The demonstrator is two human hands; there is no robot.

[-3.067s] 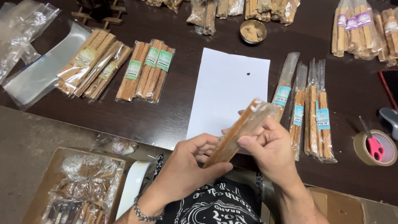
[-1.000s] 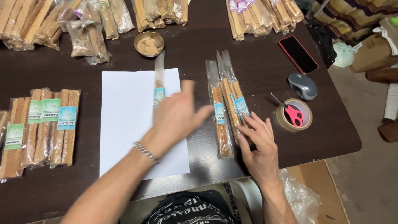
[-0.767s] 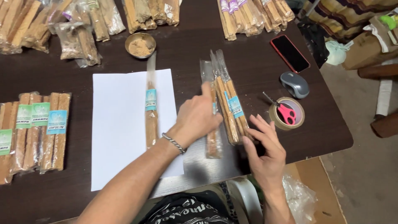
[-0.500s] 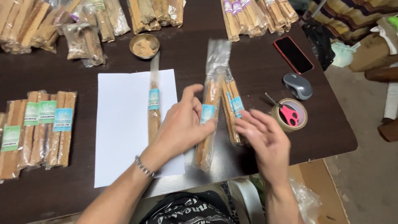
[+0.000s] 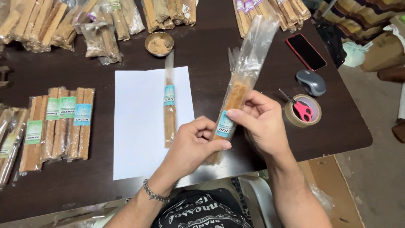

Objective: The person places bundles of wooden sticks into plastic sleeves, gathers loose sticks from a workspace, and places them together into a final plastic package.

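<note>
Currently both hands hold one long clear plastic sleeve of tan incense sticks with a pale blue label (image 5: 237, 96), lifted above the near edge of the dark brown wooden table (image 5: 211, 46) and tilted so its empty top leans up and to the right. Left hand (image 5: 192, 145): fingers curled around the lower end of the sleeve, thumb pressed along its front just under the label. Right hand (image 5: 262, 122): thumb and fingertips pinching the sleeve at the label from the right side.

Just left of the hands, a white sheet of paper (image 5: 137, 126) lies flat on the table; a second slim clear packet of brown sticks with a blue label (image 5: 169, 110) rests on it lengthwise, apart from the held sleeve. Beyond the sheet's far edge stands a small brass bowl of tan powder (image 5: 159, 43).

Right of the hands: a roll of brown packing tape (image 5: 313, 114) with red-handled scissors (image 5: 298, 107) lying across it, a grey computer mouse (image 5: 311, 82) and a black phone in a red case (image 5: 306, 51). At left, a row of labelled stick packets (image 5: 59, 122).
</note>
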